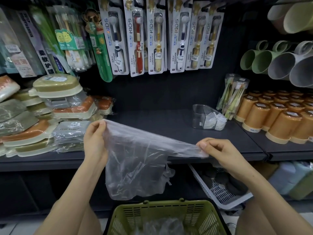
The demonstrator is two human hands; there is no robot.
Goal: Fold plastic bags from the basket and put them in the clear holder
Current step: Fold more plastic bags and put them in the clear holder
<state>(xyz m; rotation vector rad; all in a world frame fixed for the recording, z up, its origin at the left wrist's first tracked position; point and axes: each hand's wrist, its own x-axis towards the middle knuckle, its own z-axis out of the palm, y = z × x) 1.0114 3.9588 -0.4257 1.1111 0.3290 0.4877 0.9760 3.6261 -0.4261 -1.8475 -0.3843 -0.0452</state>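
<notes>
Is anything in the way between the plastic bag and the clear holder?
Nothing visible. The left hand and right hand hold the plastic bag stretched over the front of the shelf, and only bare shelf lies between it and the clear holder, at the back right.

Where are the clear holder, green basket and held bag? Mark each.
clear holder (197, 117), head view, bare left wall.
green basket (169, 212), head view, slotted far wall.
plastic bag (135, 167), head view, hanging middle.

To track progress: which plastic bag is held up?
The plastic bag stretched between the left hand and right hand; others lie crumpled in the green basket or folded in the clear holder.
</notes>
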